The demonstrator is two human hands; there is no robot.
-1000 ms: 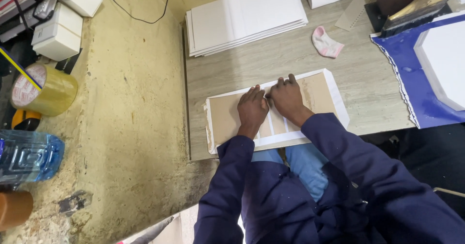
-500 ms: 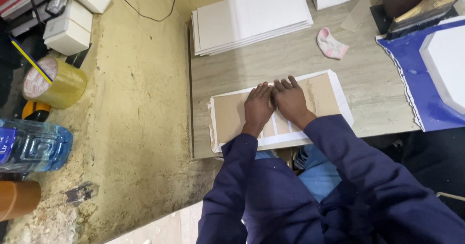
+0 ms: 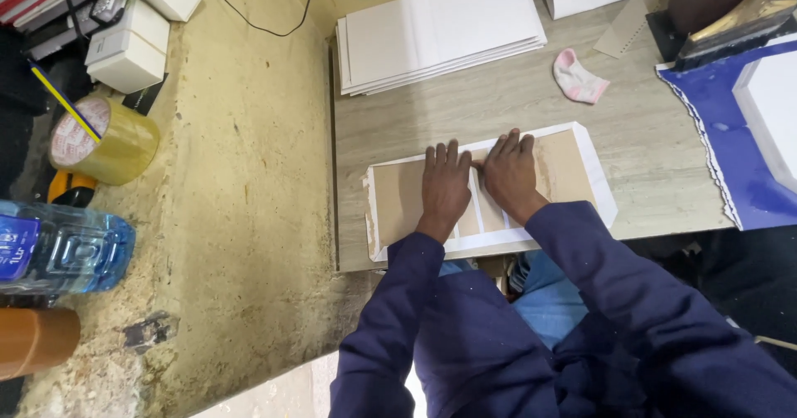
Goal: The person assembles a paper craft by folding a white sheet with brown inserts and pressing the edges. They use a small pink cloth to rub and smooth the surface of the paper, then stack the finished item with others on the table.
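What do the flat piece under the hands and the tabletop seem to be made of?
The flat piece looks like brown cardboard on a white paper sheet: matte tan face, white border folded around it. Both the left hand and right hand press it flat. The tabletop looks like wood-grain laminate, pale and streaked, though it could be real wood.

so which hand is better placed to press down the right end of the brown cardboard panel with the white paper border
Right, probably. The right hand lies flat nearer the bare right end of the brown cardboard panel with the white paper border; the left hand presses left of the middle.
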